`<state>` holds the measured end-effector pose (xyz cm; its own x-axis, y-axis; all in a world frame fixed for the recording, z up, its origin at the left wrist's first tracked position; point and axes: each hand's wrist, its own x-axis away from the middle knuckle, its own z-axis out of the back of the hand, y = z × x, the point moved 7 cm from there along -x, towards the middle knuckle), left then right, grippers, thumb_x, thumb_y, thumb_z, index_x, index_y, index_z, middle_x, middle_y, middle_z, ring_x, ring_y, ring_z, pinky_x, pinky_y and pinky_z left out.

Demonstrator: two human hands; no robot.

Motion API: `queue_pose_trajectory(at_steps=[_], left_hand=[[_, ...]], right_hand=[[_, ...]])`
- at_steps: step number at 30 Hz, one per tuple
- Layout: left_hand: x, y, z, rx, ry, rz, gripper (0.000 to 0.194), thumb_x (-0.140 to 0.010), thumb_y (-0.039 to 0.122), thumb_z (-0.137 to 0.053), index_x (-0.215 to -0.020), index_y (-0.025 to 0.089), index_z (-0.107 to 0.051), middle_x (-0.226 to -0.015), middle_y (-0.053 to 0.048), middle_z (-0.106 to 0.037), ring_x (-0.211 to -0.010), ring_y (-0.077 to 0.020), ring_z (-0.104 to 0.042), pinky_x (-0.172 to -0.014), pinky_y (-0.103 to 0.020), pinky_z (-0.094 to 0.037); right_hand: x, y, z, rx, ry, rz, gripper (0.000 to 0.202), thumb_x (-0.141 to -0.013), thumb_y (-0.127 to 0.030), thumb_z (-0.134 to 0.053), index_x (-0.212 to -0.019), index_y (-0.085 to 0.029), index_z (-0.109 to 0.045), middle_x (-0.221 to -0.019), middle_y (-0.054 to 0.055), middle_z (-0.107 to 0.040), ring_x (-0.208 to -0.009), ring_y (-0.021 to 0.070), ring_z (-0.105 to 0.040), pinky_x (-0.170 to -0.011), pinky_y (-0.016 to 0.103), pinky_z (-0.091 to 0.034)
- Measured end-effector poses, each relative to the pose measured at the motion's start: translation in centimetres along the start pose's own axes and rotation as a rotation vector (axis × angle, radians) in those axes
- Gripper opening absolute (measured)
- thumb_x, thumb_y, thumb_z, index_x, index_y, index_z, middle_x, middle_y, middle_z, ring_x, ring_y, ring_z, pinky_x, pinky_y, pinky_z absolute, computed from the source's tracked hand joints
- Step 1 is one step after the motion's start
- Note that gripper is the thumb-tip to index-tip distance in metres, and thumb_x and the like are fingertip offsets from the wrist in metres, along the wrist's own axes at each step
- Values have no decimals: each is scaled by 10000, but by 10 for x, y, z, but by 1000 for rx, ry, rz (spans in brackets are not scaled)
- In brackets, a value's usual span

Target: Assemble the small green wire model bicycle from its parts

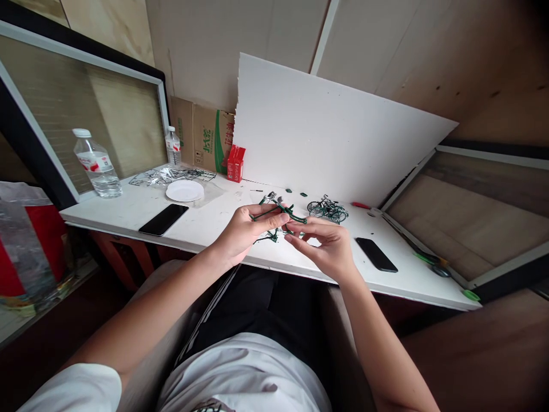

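My left hand [253, 226] is closed on a dark green model bicycle frame [295, 215], which I hold above the front edge of the white table [214, 229]. Close on its right, my right hand [323, 237] pinches the lower part of the same frame, its fingertips near those of my left hand. More thin green parts [271, 236] show just below my fingers. Behind my right hand, small model bicycles [328, 208] with black wheels stand on the table.
Left: a black phone [163, 220], white plate [185, 191], sprues [195, 173], two water bottles [98, 169] and a red box [235, 163]. Right: another phone [376, 254], a red tool [361, 205] and scissors [440, 270]. A white board [330, 126] leans behind.
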<state>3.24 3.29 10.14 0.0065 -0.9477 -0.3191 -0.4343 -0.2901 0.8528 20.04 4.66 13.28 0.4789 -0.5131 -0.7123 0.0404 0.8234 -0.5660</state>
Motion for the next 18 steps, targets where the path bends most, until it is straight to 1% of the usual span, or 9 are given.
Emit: queue_pose_trajectory(at_steps=[4,8,11,13,16,18], left_hand=[[-2,-5,3,10,29,11,416,-687,328,-986,-1046,171,-847,-1094,-107,-817,-1157,-280,-726,-1089,-416,-518],[-5,-10,6,12,40,10,447,-643,296,-1007,-1038,169,-840,-1105,-104,-815,-1116,-280,-744,-1076,-429,-536],[-8,-12,9,6,49,-6,452,-629,295,-1013,-1023,159,-837,-1079,-106,-816,-1088,-276,-752,-1077,-432,-536],[-10,-11,11,-7,51,-13,451,-639,308,-1009,-1023,150,-834,-1051,-111,-818,-1084,-270,-753,-1081,-421,-529],[-14,-8,16,-35,68,-35,451,-654,335,-1003,-1022,142,-828,-1028,-117,-819,-1087,-263,-750,-1077,-402,-523],[-16,-6,21,-53,80,-46,448,-663,353,-999,-1020,145,-827,-1019,-117,-818,-1095,-262,-745,-1062,-392,-525]], right_hand=[[-1,5,-2,-1,-16,-5,190,-895,-284,-837,-1084,-280,-861,-858,32,-796,-719,149,-694,-610,292,-591],[-3,12,0,28,-71,-34,196,-905,-345,-828,-1082,-267,-861,-841,32,-777,-733,148,-693,-608,280,-580],[-5,16,2,59,-142,-50,225,-924,-371,-809,-1120,-270,-854,-878,37,-791,-768,149,-711,-627,272,-583],[-5,19,6,72,-172,-75,202,-940,-381,-791,-1093,-268,-859,-946,48,-812,-828,161,-736,-665,277,-595],[-7,33,14,72,-141,-151,212,-951,-421,-771,-1022,-243,-861,-1029,71,-826,-900,189,-762,-699,292,-613],[-7,49,20,101,-97,-206,266,-951,-460,-761,-1025,-223,-855,-1052,83,-828,-888,195,-765,-683,293,-615]])
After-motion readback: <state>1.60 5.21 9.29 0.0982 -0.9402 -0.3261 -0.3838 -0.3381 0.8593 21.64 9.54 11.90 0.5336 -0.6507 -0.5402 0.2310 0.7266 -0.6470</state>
